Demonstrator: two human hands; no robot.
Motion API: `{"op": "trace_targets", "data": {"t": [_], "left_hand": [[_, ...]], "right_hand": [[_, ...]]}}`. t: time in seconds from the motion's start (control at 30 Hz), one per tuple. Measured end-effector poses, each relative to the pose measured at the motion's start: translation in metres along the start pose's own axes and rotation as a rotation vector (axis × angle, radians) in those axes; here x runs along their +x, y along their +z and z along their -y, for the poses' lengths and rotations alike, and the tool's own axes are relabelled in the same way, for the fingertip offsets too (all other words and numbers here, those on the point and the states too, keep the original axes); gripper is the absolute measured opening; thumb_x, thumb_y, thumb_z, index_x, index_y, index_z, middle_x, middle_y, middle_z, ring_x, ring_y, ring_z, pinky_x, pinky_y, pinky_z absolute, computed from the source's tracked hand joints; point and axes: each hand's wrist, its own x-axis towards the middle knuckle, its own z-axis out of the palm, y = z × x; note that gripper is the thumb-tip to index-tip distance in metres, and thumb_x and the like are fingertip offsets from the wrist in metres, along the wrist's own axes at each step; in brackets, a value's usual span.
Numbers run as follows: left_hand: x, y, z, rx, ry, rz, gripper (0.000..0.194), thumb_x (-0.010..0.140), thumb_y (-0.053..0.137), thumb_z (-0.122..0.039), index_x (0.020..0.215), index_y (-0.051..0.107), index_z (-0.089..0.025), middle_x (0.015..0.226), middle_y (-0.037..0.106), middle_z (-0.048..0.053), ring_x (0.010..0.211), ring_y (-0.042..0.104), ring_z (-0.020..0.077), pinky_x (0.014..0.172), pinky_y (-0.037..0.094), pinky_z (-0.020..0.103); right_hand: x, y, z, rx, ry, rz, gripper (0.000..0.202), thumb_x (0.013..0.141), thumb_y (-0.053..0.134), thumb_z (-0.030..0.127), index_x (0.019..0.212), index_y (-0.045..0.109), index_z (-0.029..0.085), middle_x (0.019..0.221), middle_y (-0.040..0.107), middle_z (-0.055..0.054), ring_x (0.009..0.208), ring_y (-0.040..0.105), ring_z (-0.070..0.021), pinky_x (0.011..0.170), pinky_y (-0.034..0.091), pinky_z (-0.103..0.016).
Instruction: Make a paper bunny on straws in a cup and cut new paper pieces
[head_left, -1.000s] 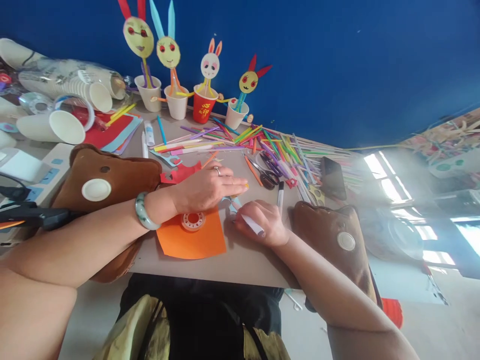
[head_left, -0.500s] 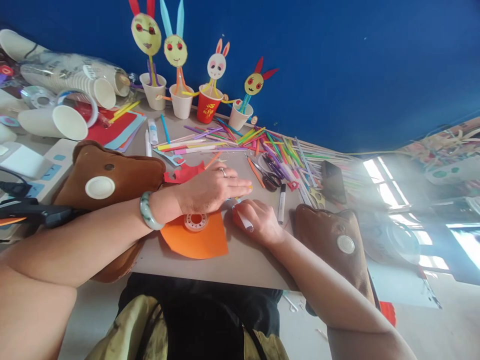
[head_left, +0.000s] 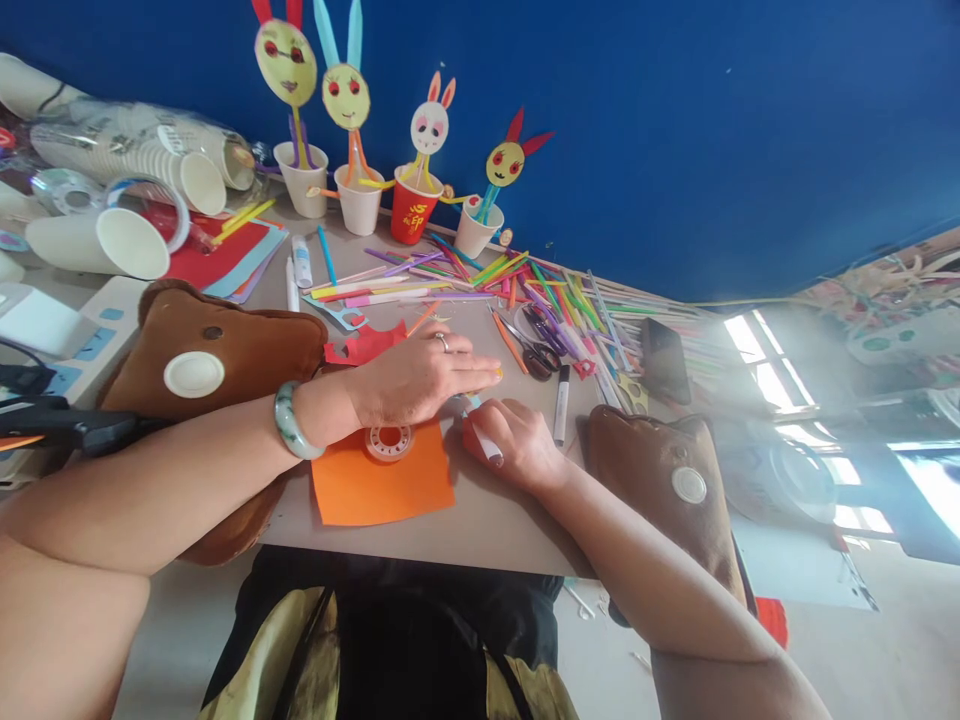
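Note:
My left hand point(head_left: 427, 378), with a ring on one finger, reaches over the table with its fingers stretched out and close together. Something small and yellow shows at its fingertips. Close in front of it, my right hand point(head_left: 514, 445) is closed around a white marker point(head_left: 490, 446) with a dark end. A small light blue piece point(head_left: 470, 402) lies between the hands. Below my left hand, a clear tape roll point(head_left: 389, 441) rests on orange paper point(head_left: 382, 490). Behind my left wrist lies a red cut paper point(head_left: 367, 345).
Brown plush warmers point(head_left: 225, 350) flank my arms. Scissors point(head_left: 540, 360), a second marker point(head_left: 562, 405) and several coloured sticks point(head_left: 420, 290) lie beyond my hands. Cups with rabbit figures point(head_left: 415, 205) stand by the blue wall. A black glue gun point(head_left: 75, 425) lies at left.
The orange paper's near edge now looks straighter, and its lower left corner shows. Both hands keep nearly the same pose. The whole view has shifted slightly.

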Motion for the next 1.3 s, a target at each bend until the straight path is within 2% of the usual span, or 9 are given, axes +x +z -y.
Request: {"op": "trace_targets", "data": {"t": [0.13, 0.33, 0.5, 0.6, 0.8, 0.9, 1.07, 1.3], "left_hand": [[-0.001, 0.002, 0.001, 0.006, 0.011, -0.009, 0.041, 0.098, 0.043, -0.015, 0.133, 0.064, -0.023, 0.139, 0.064, 0.004, 0.116, 0.059, 0.0217, 0.101, 0.038, 0.038], [-0.001, 0.002, 0.002, -0.003, 0.008, 0.001, 0.043, 0.097, 0.042, -0.015, 0.132, 0.065, -0.023, 0.140, 0.063, 0.004, 0.116, 0.059, 0.0237, 0.099, 0.039, 0.040], [-0.002, 0.002, 0.002, -0.013, 0.006, -0.029, 0.043, 0.095, 0.044, -0.012, 0.131, 0.065, -0.024, 0.140, 0.064, 0.003, 0.115, 0.059, 0.0230, 0.099, 0.039, 0.040], [-0.002, 0.003, 0.002, -0.007, 0.012, -0.044, 0.043, 0.095, 0.046, -0.013, 0.132, 0.065, -0.025, 0.139, 0.064, 0.004, 0.115, 0.059, 0.0226, 0.101, 0.039, 0.040], [-0.002, 0.002, 0.002, 0.019, 0.021, -0.055, 0.047, 0.095, 0.044, -0.009, 0.136, 0.062, -0.022, 0.137, 0.066, 0.005, 0.115, 0.060, 0.0214, 0.099, 0.040, 0.038], [-0.002, 0.001, 0.001, 0.005, 0.017, -0.045, 0.048, 0.094, 0.042, -0.009, 0.136, 0.062, -0.023, 0.137, 0.066, 0.004, 0.116, 0.059, 0.0216, 0.099, 0.040, 0.038], [-0.001, 0.000, 0.002, -0.025, 0.016, -0.020, 0.050, 0.093, 0.039, -0.009, 0.134, 0.064, -0.023, 0.139, 0.064, 0.005, 0.116, 0.059, 0.0224, 0.100, 0.041, 0.041], [0.001, -0.006, 0.000, -0.031, 0.021, -0.006, 0.050, 0.093, 0.034, -0.008, 0.129, 0.066, -0.021, 0.138, 0.065, 0.005, 0.114, 0.060, 0.0226, 0.097, 0.042, 0.041]], "right_hand": [[0.001, -0.003, -0.001, 0.008, -0.005, -0.017, 0.015, 0.084, 0.053, 0.015, 0.073, 0.047, 0.023, 0.059, 0.049, 0.003, 0.051, 0.038, -0.0122, 0.051, 0.031, -0.026], [-0.003, -0.004, -0.008, 0.055, 0.032, -0.015, 0.011, 0.085, 0.057, 0.015, 0.079, 0.051, 0.022, 0.062, 0.057, 0.002, 0.051, 0.048, -0.0123, 0.052, 0.035, -0.026], [-0.007, -0.003, -0.013, 0.111, 0.132, -0.042, 0.008, 0.086, 0.056, 0.019, 0.080, 0.052, 0.023, 0.061, 0.061, 0.002, 0.051, 0.053, -0.0131, 0.052, 0.038, -0.026], [-0.008, -0.004, -0.016, 0.164, 0.271, -0.061, 0.009, 0.084, 0.057, 0.022, 0.077, 0.052, 0.023, 0.062, 0.061, 0.002, 0.050, 0.054, -0.0125, 0.052, 0.041, -0.025], [0.000, -0.006, -0.027, 0.361, 0.738, -0.226, 0.007, 0.077, 0.060, 0.021, 0.071, 0.056, 0.022, 0.060, 0.059, 0.003, 0.049, 0.051, -0.0108, 0.048, 0.041, -0.023], [0.004, -0.007, -0.031, 0.493, 0.866, -0.229, 0.006, 0.076, 0.058, 0.021, 0.070, 0.057, 0.021, 0.057, 0.057, 0.004, 0.048, 0.049, -0.0104, 0.046, 0.039, -0.023], [0.005, -0.006, -0.030, 0.611, 0.863, -0.132, 0.004, 0.072, 0.057, 0.020, 0.068, 0.054, 0.021, 0.055, 0.056, 0.004, 0.048, 0.050, -0.0113, 0.045, 0.039, -0.023], [0.003, 0.000, -0.029, 0.633, 0.842, -0.142, 0.003, 0.071, 0.056, 0.022, 0.068, 0.055, 0.021, 0.056, 0.058, 0.003, 0.050, 0.051, -0.0116, 0.046, 0.039, -0.024]]}}
